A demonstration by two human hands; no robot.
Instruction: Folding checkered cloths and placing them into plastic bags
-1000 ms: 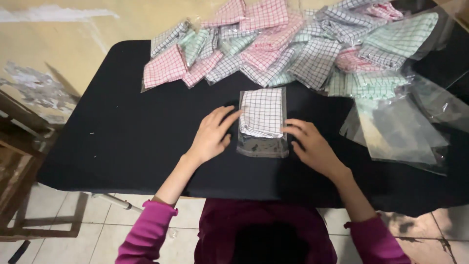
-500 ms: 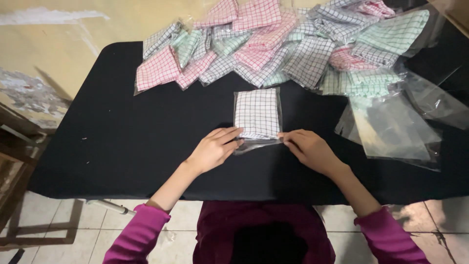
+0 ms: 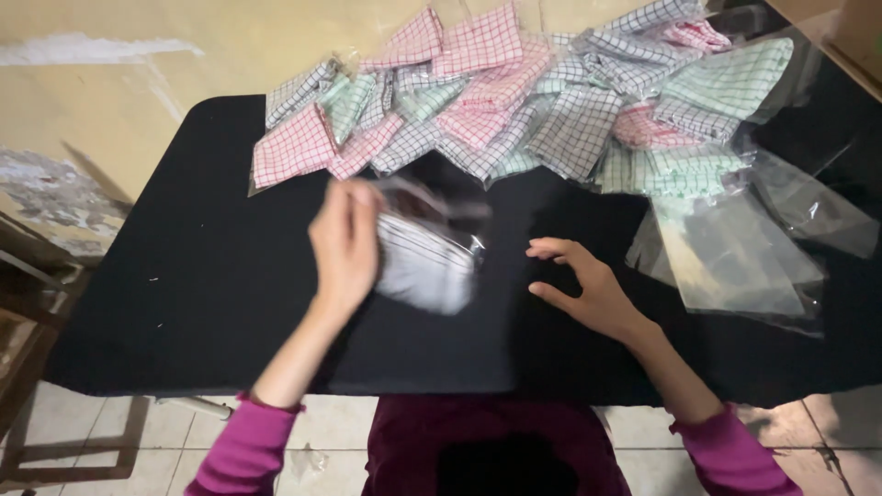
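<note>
Blurred by motion: left hand [image 3: 344, 243] raised above the black table [image 3: 211, 266], fingers closed on the edge of a bagged checked cloth [image 3: 424, 262], white with dark lines, in a clear sleeve. Hard to make out exactly where the fingertips grip; the packet hangs tilted, lifted off the tabletop near its middle, its upper flap smeared and see-through. Right hand [image 3: 583, 285] low over the table just right of the packet, apart from it, fingers spread and curled, holding nothing. Cut off at the bottom edge: magenta sleeves [image 3: 248, 450] and dark red lap. Beyond the packet, along the far edge, a heap of bagged cloths [image 3: 514, 101] in pink, green and grey checks, partly cropped at the top. To the right, a loose stack of empty clear bags [image 3: 735, 257], glare hiding their edges. At left, a wooden frame [image 3: 28, 303] only partly in view.
</note>
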